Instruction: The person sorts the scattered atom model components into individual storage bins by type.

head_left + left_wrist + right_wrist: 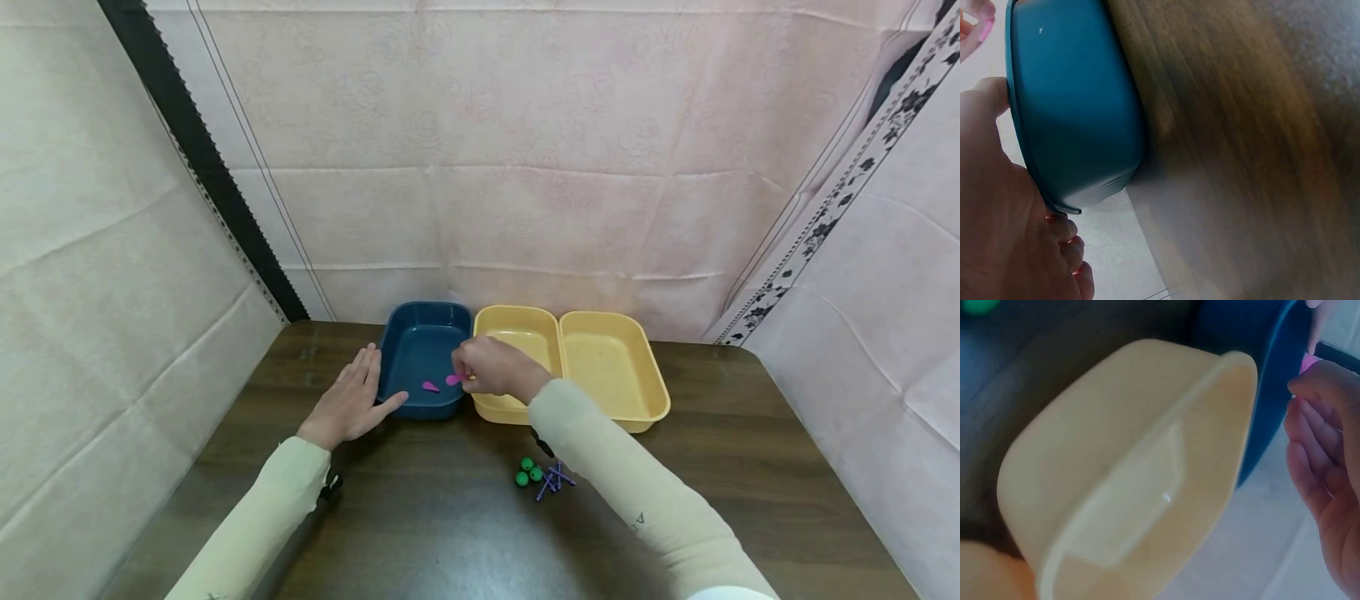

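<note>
My left hand [348,404] rests against the left rim of a blue tray [423,337], fingers straight and thumb spread along the front rim. Inside that tray, near its front, lies a small pink teardrop-shaped piece [430,387]. My right hand [495,367] is over the border between the blue tray and the nearer yellow tray [517,318]. Between thumb and fingertips it pinches another pink piece [453,380], partly hidden; a bit of pink also shows at the fingertips in the right wrist view.
A second yellow tray [607,358] stands at the right of the row. On the wooden table [420,517], in front of the yellow trays, several green balls [536,474] lie beside purple stick-like pieces [553,479]. Cloth hangs [525,167] at the back and both sides.
</note>
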`<state>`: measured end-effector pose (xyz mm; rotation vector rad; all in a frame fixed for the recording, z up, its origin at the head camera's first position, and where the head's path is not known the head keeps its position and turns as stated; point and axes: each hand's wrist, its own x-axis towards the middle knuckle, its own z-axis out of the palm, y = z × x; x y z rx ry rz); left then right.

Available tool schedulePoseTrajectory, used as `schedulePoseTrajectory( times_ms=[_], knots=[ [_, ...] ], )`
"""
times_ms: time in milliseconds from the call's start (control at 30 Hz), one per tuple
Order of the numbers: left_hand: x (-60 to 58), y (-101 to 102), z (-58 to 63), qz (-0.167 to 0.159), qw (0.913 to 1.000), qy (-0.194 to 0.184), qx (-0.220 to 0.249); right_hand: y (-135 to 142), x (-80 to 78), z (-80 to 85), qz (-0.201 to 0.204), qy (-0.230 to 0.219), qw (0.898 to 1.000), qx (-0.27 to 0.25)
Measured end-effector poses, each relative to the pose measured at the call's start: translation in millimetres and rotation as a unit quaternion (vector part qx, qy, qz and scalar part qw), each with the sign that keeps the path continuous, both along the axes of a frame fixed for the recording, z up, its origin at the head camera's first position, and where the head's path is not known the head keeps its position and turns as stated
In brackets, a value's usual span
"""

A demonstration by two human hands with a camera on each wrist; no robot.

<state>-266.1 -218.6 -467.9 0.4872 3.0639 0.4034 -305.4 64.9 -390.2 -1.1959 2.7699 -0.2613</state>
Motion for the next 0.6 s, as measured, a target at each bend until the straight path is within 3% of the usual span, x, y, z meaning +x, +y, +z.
schedulePoseTrajectory(
  times_ms=[333, 500, 600],
  knots=[
    [-1.7, 0.8, -2.1, 0.000, 1.0000, -0.001, -0.001, -14.8, -5.2, -18.9, -0.026, -0.007, 1.000, -0.006],
    [-2.1, 0.0, -2.1, -0.002, 1.0000, -0.001, -0.001, -13.0, -2.1, -15.2, -0.035, -0.006, 0.999, -0.006],
    [-1.8, -1.1, -1.4, -0.001, 1.0000, -0.001, -0.002, -7.1, 0.9, -8.3, -0.019, 0.003, 1.000, -0.011]
  ],
)
